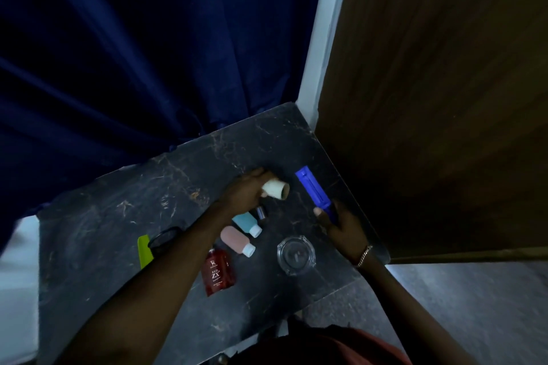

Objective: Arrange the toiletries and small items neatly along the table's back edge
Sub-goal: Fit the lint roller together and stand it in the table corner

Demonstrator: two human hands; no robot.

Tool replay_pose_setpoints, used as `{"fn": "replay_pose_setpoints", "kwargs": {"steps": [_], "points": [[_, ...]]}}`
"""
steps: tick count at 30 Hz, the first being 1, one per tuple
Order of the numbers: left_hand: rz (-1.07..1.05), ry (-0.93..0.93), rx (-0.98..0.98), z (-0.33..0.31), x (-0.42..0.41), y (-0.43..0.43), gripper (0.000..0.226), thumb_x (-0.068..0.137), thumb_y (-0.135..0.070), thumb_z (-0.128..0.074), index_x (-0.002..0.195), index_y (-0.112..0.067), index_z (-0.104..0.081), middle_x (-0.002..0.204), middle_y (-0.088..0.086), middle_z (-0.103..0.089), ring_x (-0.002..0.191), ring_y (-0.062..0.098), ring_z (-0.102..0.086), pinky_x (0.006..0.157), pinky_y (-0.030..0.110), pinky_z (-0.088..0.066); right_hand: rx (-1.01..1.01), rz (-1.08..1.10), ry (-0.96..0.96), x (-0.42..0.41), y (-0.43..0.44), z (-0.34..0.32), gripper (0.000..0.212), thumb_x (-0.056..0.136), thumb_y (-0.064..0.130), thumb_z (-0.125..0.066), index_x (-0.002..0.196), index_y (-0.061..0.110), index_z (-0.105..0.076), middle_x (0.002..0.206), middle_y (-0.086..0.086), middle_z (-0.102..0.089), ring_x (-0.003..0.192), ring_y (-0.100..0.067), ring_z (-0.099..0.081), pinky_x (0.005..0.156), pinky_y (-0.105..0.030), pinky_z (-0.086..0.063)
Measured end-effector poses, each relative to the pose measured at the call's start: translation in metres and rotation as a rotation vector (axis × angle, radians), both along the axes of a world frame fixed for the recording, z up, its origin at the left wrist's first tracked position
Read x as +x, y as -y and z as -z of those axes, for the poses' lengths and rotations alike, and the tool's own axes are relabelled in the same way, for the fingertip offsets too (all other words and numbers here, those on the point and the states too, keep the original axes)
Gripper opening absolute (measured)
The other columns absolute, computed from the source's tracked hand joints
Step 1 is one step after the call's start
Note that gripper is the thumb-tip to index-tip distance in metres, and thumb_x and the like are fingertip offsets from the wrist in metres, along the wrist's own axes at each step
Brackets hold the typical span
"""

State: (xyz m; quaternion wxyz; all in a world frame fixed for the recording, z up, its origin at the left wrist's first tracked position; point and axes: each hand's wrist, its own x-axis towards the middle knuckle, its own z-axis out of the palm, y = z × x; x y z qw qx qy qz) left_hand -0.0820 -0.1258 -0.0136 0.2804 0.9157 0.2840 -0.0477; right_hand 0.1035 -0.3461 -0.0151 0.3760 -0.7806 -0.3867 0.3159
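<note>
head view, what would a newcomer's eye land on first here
The bright blue plastic bar near the dark marble table's right edge, its near end gripped by the right hand. Just left of it the left hand holds a white cardboard tube. Nearer the person lie a teal squeeze bottle, a pink squeeze bottle and a red liquid bottle.

white roll (275,189): on its side, open end toward 4 o'clock
blue bar (312,191): lying at roll's 3 o'clock
teal bottle (245,222), pink bottle (235,239): lying parallel, white caps toward 4 o'clock
red bottle (218,271): flat, at pink's 7 o'clock
</note>
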Motion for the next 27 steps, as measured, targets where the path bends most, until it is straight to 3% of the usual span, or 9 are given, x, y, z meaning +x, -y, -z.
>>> {"fn": "replay_pose_setpoints", "kwargs": {"steps": [3, 7, 9, 12, 14, 16, 18, 21, 27], "points": [[-0.21, 0.194, -0.076, -0.013, -0.015, 0.011, 0.052, 0.094, -0.002, -0.066, 0.144, -0.014, -0.057, 0.136, 0.01, -0.057, 0.125, 0.028, -0.057, 0.11, 0.044, -0.047, 0.022, -0.075, 0.063, 0.001, 0.0, -0.017, 0.01, 0.094, 0.046, -0.061, 0.095, 0.042, -0.051, 0.067, 0.01, -0.061, 0.065, 0.008, -0.062, 0.054, -0.002, -0.041], [-0.305, 0.312, -0.062, -0.03, -0.034, 0.029, 0.054, 0.094, -0.005, -0.067, 0.144, -0.023, -0.056, 0.133, 0.0, -0.055, 0.121, 0.018, -0.057, 0.107, 0.034, -0.048, 0.008, -0.197, 0.163, 0.001, -0.003, -0.028, 0.027, 0.093, 0.047, -0.059, 0.106, 0.024, -0.054, 0.068, 0.014, -0.057, 0.064, 0.007, -0.061, 0.056, -0.004, -0.039], [-0.319, 0.36, -0.023, -0.038, -0.042, 0.037, 0.055, 0.093, -0.001, -0.068, 0.144, -0.019, -0.058, 0.131, 0.001, -0.055, 0.118, 0.013, -0.055, 0.106, 0.029, -0.047, -0.013, -0.281, 0.226, -0.002, -0.007, -0.032, 0.036, 0.094, 0.049, -0.057, 0.116, 0.02, -0.054, 0.07, 0.011, -0.061, 0.062, 0.001, -0.062, 0.057, -0.01, -0.038], [-0.327, 0.387, 0.032, -0.046, -0.051, 0.042, 0.06, 0.089, 0.011, -0.066, 0.143, -0.014, -0.06, 0.13, 0.005, -0.054, 0.118, 0.01, -0.053, 0.106, 0.013, -0.043, -0.081, -0.434, 0.348, 0.003, -0.012, -0.045, 0.047, 0.094, 0.054, -0.053, 0.129, 0.023, -0.05, 0.089, -0.008, -0.073, 0.08, -0.031, -0.071, 0.067, -0.033, -0.054], [-0.255, 0.361, 0.067, -0.051, -0.055, 0.044, 0.065, 0.084, 0.019, -0.064, 0.142, -0.011, -0.062, 0.132, 0.01, -0.054, 0.121, 0.017, -0.056, 0.105, 0.005, -0.04, -0.116, -0.517, 0.466, 0.008, -0.015, -0.049, 0.05, 0.093, 0.058, -0.05, 0.132, 0.026, -0.049, 0.102, -0.009, -0.074, 0.092, -0.035, -0.07, 0.075, -0.041, -0.057], [-0.172, 0.331, 0.1, -0.056, -0.049, 0.047, 0.066, 0.084, 0.018, -0.065, 0.143, -0.012, -0.061, 0.135, 0.011, -0.053, 0.123, 0.024, -0.057, 0.107, 0.018, -0.048, -0.154, -0.541, 0.511, 0.014, -0.028, -0.061, 0.052, 0.092, 0.061, -0.049, 0.133, 0.03, -0.048, 0.109, -0.008, -0.073, 0.098, -0.034, -0.07, 0.08, -0.04, -0.057], [-0.23, 0.317, 0.162, -0.07, -0.064, 0.064, 0.066, 0.087, 0.014, -0.062, 0.144, -0.017, -0.059, 0.135, 0.008, -0.051, 0.12, 0.024, -0.058, 0.103, 0.033, -0.054, -0.115, -0.694, 0.468, -0.011, -0.058, -0.078, 0.047, 0.09, 0.058, -0.055, 0.127, 0.028, -0.054, 0.108, -0.009, -0.073, 0.097, -0.032, -0.07, 0.081, -0.035, -0.055], [-0.232, 0.328, 0.162, -0.073, -0.054, 0.075, 0.068, 0.084, 0.014, -0.061, 0.143, -0.021, -0.056, 0.133, 0.006, -0.049, 0.116, 0.024, -0.056, 0.097, 0.037, -0.057, -0.135, -0.685, 0.401, -0.024, -0.085, -0.088, 0.043, 0.088, 0.053, -0.064, 0.114, 0.018, -0.062, 0.106, -0.012, -0.072, 0.095, -0.032, -0.068, 0.079, -0.031, -0.05], [-0.292, 0.29, 0.162, -0.08, -0.063, 0.065, 0.064, 0.09, 0.01, -0.064, 0.146, -0.02, -0.058, 0.135, 0.007, -0.051, 0.123, 0.026, -0.056, 0.103, 0.043, -0.054, -0.088, -0.671, 0.393, -0.03, -0.099, -0.084, 0.046, 0.085, 0.051, -0.068, 0.114, 0.016, -0.063, 0.108, -0.011, -0.072, 0.094, -0.03, -0.067, 0.079, -0.032, -0.05]]}}
